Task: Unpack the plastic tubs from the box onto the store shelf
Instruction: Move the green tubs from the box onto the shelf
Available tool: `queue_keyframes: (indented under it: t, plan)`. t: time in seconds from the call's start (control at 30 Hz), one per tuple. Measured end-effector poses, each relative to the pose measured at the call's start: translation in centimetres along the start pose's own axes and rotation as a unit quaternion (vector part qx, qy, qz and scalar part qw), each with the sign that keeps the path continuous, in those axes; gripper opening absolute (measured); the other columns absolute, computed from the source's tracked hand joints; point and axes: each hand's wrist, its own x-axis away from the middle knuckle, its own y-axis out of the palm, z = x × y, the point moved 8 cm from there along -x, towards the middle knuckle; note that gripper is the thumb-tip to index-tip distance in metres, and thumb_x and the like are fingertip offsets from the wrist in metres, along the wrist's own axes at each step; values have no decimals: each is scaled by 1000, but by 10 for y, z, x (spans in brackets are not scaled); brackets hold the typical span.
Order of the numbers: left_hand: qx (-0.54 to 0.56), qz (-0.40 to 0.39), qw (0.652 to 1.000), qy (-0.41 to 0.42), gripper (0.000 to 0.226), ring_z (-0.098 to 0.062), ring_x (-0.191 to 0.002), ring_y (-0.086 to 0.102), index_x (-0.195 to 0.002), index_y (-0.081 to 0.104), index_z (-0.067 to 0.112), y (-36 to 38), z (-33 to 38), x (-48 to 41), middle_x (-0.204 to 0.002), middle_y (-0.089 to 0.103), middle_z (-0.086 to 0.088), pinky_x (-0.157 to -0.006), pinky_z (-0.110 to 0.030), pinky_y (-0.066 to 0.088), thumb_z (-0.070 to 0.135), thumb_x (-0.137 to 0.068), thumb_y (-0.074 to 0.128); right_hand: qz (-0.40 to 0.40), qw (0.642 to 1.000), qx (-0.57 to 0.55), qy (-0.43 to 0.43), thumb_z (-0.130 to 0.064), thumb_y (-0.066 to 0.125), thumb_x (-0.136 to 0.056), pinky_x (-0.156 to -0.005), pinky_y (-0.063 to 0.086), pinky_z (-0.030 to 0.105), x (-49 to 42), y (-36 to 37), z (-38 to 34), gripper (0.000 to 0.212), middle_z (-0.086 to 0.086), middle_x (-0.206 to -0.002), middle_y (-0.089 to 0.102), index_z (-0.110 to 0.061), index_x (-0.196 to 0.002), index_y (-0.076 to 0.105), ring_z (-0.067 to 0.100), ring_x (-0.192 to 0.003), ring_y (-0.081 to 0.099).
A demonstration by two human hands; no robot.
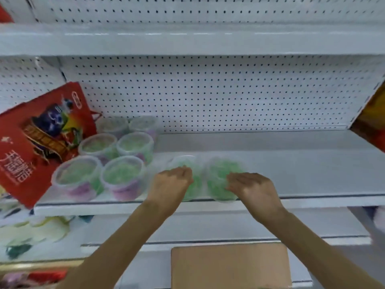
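Two clear plastic tubs with green contents are at the front edge of the white shelf (291, 174), blurred by motion. My left hand (170, 183) grips the left tub (192, 184) from the near side. My right hand (253, 187) grips the right tub (218, 176). Several more tubs (123, 174) with clear lids stand in rows on the shelf's left part. The brown cardboard box (229, 265) sits below, at the bottom centre, only its flap showing.
A red gift bag (41, 142) leans at the shelf's left end, beside the tubs. A white pegboard wall (208, 90) backs the shelf and another shelf (187, 40) runs above. Pale goods (37, 230) lie on the lower shelf at left. An orange-red item (373, 119) borders the right.
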Motion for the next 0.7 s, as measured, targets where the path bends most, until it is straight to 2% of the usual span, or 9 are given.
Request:
queue_keyframes:
  t: [0.1, 0.2, 0.27, 0.33, 0.47, 0.57, 0.63, 0.67, 0.7]
  plan:
    - [47, 3, 999, 5, 26, -15, -56, 65, -66, 65, 18, 5, -3, 2, -64, 66, 4, -39, -20, 42, 39, -64, 80, -39, 999, -32, 12, -30, 64, -79, -50, 52, 24, 2, 11, 5, 11, -5, -79, 72, -20, -80, 70, 17, -70, 69]
    - [143, -28, 988, 51, 41, -20, -97, 68, -94, 72, 21, 16, -8, 0, -108, 70, -1, -75, -33, 55, 54, -78, 55, -89, 985, -112, 99, -39, 76, -71, -64, 53, 26, -2, 12, 23, 25, -9, -100, 72, -24, -91, 73, 15, -91, 69]
    - [178, -107, 975, 79, 60, -20, -131, 45, -127, 57, 21, 28, -14, 1, -142, 46, -6, -108, -34, 33, 59, -82, 49, -128, 969, -148, 151, -49, 64, -79, -79, 49, 28, -5, 14, 27, 36, -12, -121, 63, -25, -105, 70, 12, -113, 58]
    - [204, -214, 952, 77, 74, -14, -144, 17, -144, 32, 24, 40, -23, 6, -156, 19, -1, -115, -24, 7, 64, -83, 47, -166, 960, -154, 163, -55, 55, -83, -93, 43, 29, -10, 18, 21, 50, -11, -137, 50, -27, -124, 58, 9, -128, 44]
    - [192, -262, 942, 87, 87, -12, -145, 11, -147, 21, 34, 45, -33, 11, -158, 13, 2, -116, -26, 5, 78, -71, 23, -229, 944, -148, 186, -60, 49, -84, -106, 33, 32, -19, 34, 10, 67, -5, -150, 35, -27, -141, 37, 15, -137, 32]
    - [100, -230, 966, 64, 72, -19, -137, 33, -141, 36, 32, 49, -31, 4, -151, 34, -1, -116, -37, 19, 71, -81, 27, -208, 953, -94, 199, -62, 48, -83, -102, 36, 31, -21, 37, 8, 64, -1, -143, 45, -24, -135, 45, 19, -131, 40]
    - [40, -185, 982, 9, 75, -29, -107, 60, -120, 61, 26, 44, -24, -3, -119, 64, -10, -103, -45, 39, 71, -77, 19, -210, 954, -74, 203, -61, 48, -84, -100, 37, 32, -25, 35, 8, 62, 0, -140, 49, -23, -133, 47, 21, -128, 42]
    - [37, -189, 981, -30, 78, -31, -95, 62, -110, 68, 23, 42, -21, -4, -104, 68, -12, -97, -45, 44, 71, -76, 18, -230, 951, -77, 193, -59, 48, -86, -100, 38, 33, -27, 37, 9, 60, 0, -140, 48, -22, -133, 47, 22, -128, 42]
    - [36, -193, 979, -55, 79, -32, -95, 60, -109, 68, 21, 41, -17, -5, -102, 67, -13, -96, -44, 44, 72, -77, 16, -264, 943, -97, 181, -54, 48, -88, -101, 37, 34, -28, 42, 10, 58, 1, -142, 45, -20, -135, 45, 22, -130, 40]
